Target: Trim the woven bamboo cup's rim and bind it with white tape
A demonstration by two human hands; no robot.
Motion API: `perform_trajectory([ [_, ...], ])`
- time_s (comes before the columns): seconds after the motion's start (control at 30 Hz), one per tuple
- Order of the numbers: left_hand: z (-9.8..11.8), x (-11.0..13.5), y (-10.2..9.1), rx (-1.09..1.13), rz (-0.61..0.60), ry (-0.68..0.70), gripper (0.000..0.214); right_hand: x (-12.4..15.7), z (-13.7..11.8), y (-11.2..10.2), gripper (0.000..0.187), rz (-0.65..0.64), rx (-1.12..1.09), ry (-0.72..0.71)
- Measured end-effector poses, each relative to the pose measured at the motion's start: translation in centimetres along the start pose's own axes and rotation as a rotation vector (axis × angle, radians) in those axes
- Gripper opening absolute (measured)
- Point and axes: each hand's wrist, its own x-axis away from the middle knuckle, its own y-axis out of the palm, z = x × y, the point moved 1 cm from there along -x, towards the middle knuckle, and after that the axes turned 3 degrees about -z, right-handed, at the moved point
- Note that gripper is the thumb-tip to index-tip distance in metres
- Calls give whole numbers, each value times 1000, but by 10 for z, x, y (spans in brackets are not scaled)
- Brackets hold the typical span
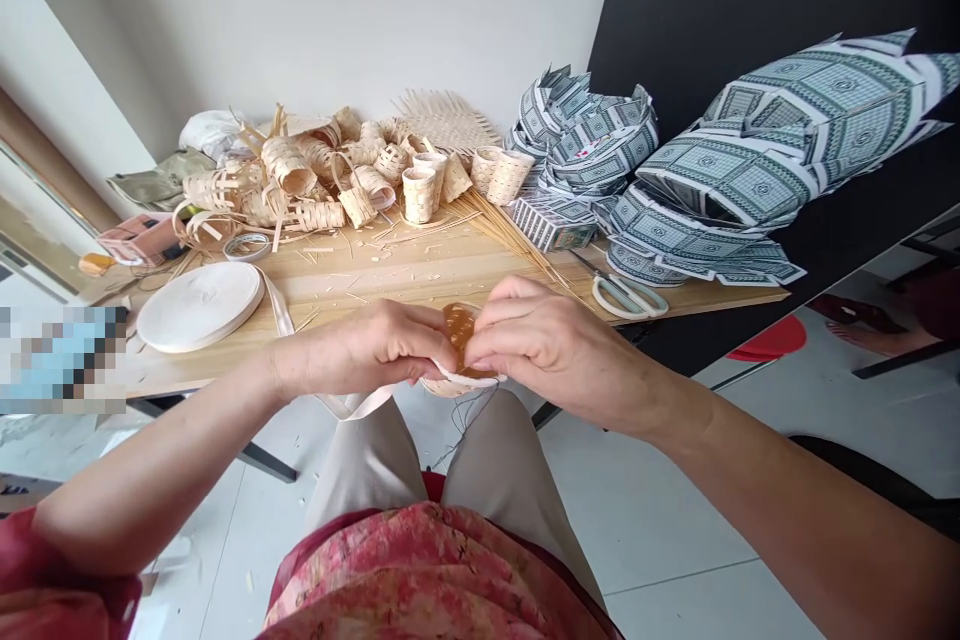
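Note:
Both my hands meet over my lap, just in front of the wooden table (420, 270). Between them is a small woven basket (459, 330) with a brownish inside and a white ribbon strip along its rim. My left hand (375, 348) is closed, pinching the basket's left side and the white ribbon (360, 404), which trails down from it. My right hand (547, 340) is closed too, its fingers curled over the basket's right rim. Thin dark threads (469, 420) hang below the basket.
On the table lie a roll of white ribbon (199, 305), a tape roll (246, 246), scissors (626, 295), a heap of small woven baskets (337, 175), loose straw strips (510, 230) and stacks of patterned paper containers (675, 180). A red stool (772, 338) stands to the right.

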Motion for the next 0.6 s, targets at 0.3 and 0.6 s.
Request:
perform_trajectory([
  [0.3, -2, -10, -3, 108, -114, -25, 19, 5, 9, 3, 13, -37, -146, 70],
  [0.6, -5, -13, 3, 48, -47, 54, 21, 7, 12, 8, 18, 5, -155, 53],
])
